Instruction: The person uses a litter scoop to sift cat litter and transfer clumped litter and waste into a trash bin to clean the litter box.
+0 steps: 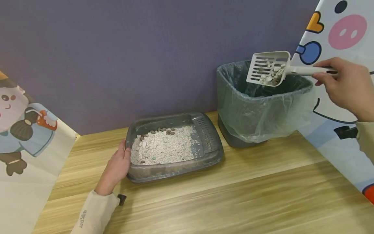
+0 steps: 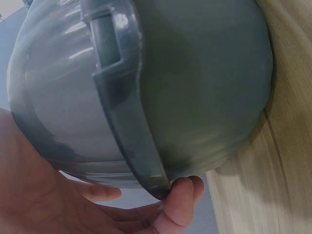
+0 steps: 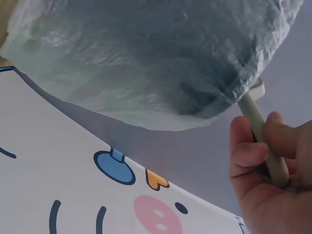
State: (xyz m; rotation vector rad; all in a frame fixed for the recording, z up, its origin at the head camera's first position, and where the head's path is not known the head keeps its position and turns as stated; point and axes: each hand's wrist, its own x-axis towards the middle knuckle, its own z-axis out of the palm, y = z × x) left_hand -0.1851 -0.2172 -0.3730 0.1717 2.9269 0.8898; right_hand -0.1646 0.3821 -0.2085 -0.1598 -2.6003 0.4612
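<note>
Above the opening of a lined trash bin [image 1: 233, 136], my right hand [image 1: 346, 83] grips the white handle of a slotted litter scoop [image 1: 305, 71]. Pale clumps and bits of litter [image 1: 273, 77] lie on the scoop. The right wrist view shows fingers curled round the handle [image 3: 277, 170], while the bin bag hides the scoop's head. My left hand [image 1: 118, 164] holds the left rim of a grey litter box [image 1: 178, 169]. In the left wrist view its fingertips [image 2: 179, 202] curl at the edge of the box. White litter [image 1: 166, 146] with several brown lumps [image 1: 170, 131] fills much of the box.
A translucent bag [image 1: 260, 117] covers the bin's upper part and hangs over its rim. Box and bin stand side by side on a wood-grain surface [image 1: 222, 201], against a purple-grey wall [image 1: 131, 58]. Cartoon-printed panels [image 1: 330, 97] flank both sides.
</note>
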